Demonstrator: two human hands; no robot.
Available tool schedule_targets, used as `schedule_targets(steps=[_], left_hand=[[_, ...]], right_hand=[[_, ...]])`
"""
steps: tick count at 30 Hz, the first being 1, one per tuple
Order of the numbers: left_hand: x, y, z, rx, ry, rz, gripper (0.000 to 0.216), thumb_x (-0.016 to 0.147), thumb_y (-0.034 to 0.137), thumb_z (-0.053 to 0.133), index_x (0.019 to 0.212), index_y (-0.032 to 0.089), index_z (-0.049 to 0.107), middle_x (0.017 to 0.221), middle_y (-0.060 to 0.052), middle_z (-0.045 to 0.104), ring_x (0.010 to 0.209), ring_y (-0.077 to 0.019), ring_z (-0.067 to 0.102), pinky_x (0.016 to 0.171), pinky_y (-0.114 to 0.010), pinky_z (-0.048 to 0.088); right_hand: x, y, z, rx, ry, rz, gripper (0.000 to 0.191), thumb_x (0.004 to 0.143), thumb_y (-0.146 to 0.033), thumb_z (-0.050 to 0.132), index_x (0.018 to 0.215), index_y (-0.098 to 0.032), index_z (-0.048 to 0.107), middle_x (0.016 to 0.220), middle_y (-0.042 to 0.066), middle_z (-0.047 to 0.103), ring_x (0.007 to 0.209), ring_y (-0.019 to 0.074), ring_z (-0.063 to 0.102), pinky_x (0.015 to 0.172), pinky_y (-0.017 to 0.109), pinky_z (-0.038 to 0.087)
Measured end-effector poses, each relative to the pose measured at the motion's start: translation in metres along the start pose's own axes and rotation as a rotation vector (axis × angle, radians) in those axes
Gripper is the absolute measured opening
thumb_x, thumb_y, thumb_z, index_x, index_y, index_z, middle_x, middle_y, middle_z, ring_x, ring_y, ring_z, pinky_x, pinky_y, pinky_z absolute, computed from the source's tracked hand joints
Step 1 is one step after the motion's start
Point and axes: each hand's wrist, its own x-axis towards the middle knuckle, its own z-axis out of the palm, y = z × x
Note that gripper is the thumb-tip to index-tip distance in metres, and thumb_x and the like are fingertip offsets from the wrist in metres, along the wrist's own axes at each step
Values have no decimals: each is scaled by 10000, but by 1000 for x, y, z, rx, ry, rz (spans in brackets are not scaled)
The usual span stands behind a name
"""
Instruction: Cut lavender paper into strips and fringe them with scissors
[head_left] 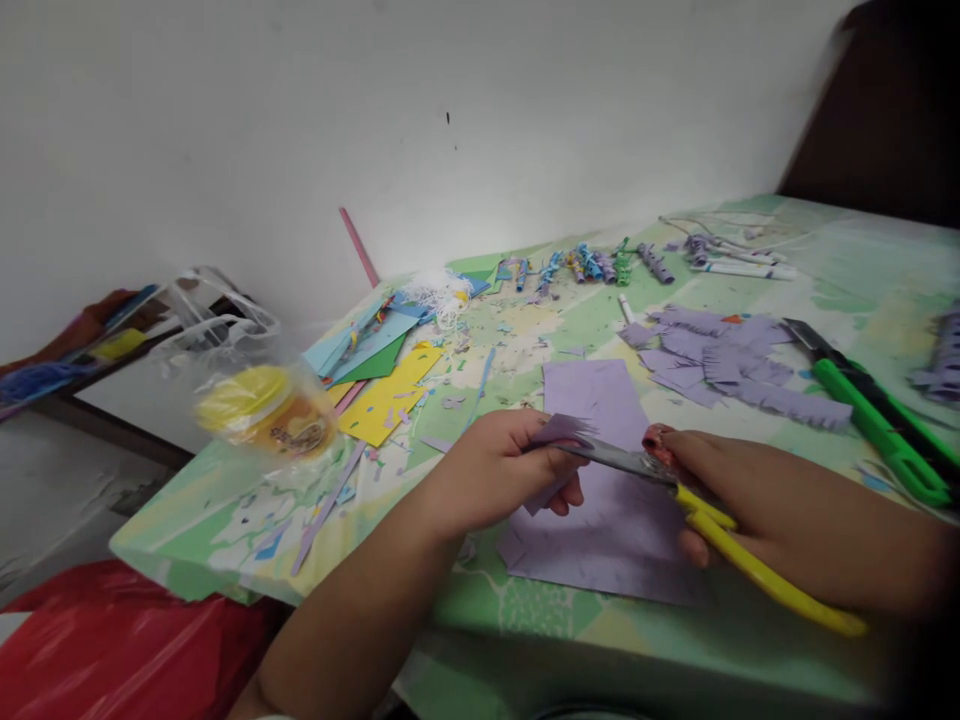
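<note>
My left hand (517, 460) is closed on a small strip of purple paper (561, 430) with a fringed edge. My right hand (720, 480) grips scissors (772, 570) with yellow handles, and their blades reach across to the strip at my left fingertips. A small reddish thing (657, 437) shows by my right thumb; I cannot make out what it is. Under both hands lies a larger sheet of purple paper (600, 400) on the patterned tablecloth (540, 610).
Fringed purple strips (720, 360) lie to the right, beside green-and-black cutters (877, 410). Several rolled paper pieces (589, 262) line the back. Coloured sheets (394, 390), white string (442, 295) and a bagged yellow-lidded tub (266, 410) are at left. Scraps litter the cloth.
</note>
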Motion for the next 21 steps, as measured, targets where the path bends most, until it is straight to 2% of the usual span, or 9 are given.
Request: schedule_targets(steps=[4, 9, 16, 21], left_hand=[[0, 0, 0, -35, -3, -16, 214, 758, 321, 582, 649, 139, 547, 562, 9, 584, 482, -63, 530, 460, -171, 408], [-2, 1, 0, -9, 9, -26, 219, 761, 314, 570, 629, 142, 543, 547, 13, 579, 468, -59, 522, 446, -164, 395], [-4, 6, 3, 55, 23, -1, 160, 751, 228, 536, 614, 147, 552, 535, 26, 566, 467, -54, 512, 461, -161, 403], [-5, 6, 3, 97, 34, 14, 194, 751, 248, 545, 586, 146, 559, 531, 17, 568, 472, -58, 510, 474, -168, 404]], right_hand=[[-2, -5, -5, 10, -24, 6, 309, 783, -432, 524, 977, -192, 504, 925, 120, 636, 806, 281, 602, 706, 399, 468], [-1, -1, -1, 64, -11, -10, 397, 762, -466, 540, 1051, -199, 480, 1047, 134, 616, 922, 310, 589, 732, 408, 477], [-1, 2, 4, 102, -6, -8, 428, 745, -500, 546, 1064, -222, 483, 1026, 93, 628, 894, 299, 602, 729, 407, 491], [-1, 3, 4, 85, -5, -3, 417, 744, -501, 536, 1056, -232, 471, 1009, 94, 630, 882, 298, 610, 692, 389, 499]])
